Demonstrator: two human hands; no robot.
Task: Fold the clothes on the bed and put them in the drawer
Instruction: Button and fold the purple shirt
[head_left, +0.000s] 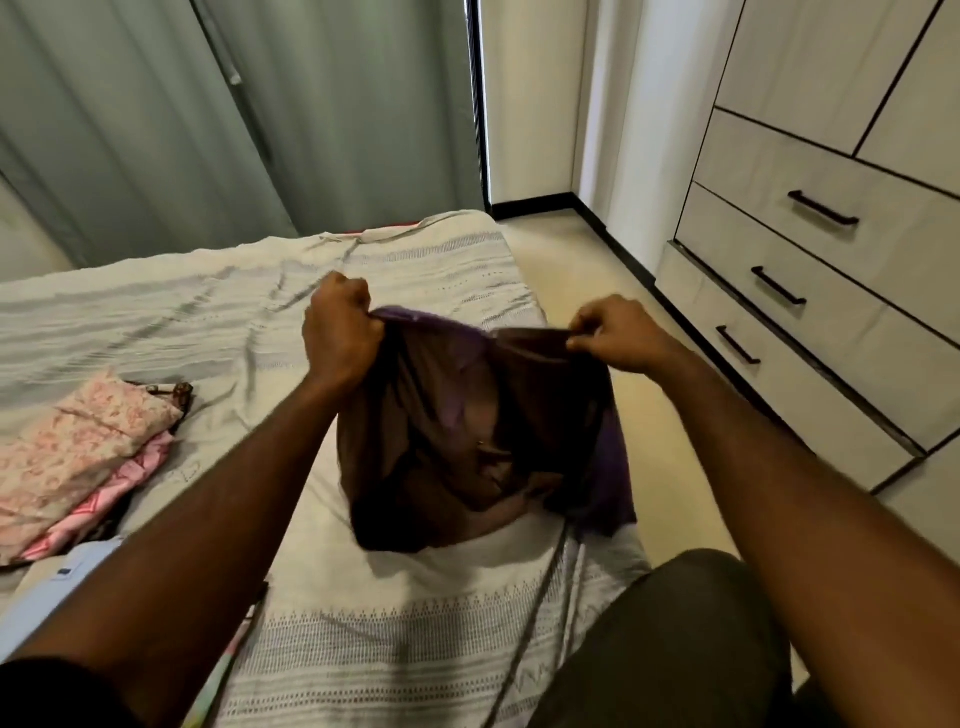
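A dark brown and purple garment (467, 431) hangs above the bed (363, 634), held up by its top edge. My left hand (337, 332) grips the garment's left corner in a fist. My right hand (618, 332) pinches the right corner between thumb and fingers. The lower part of the garment bunches on the striped bedsheet. A pile of folded pink clothes (78, 452) lies on the bed at the left. The drawers (810, 291) with black handles stand shut in the wardrobe at the right.
Grey-green curtains (234, 119) hang behind the bed. A strip of pale floor (587, 260) runs between the bed and the wardrobe. A light blue item (62, 577) lies at the bed's near left. My knee in dark trousers (675, 634) is at the lower right.
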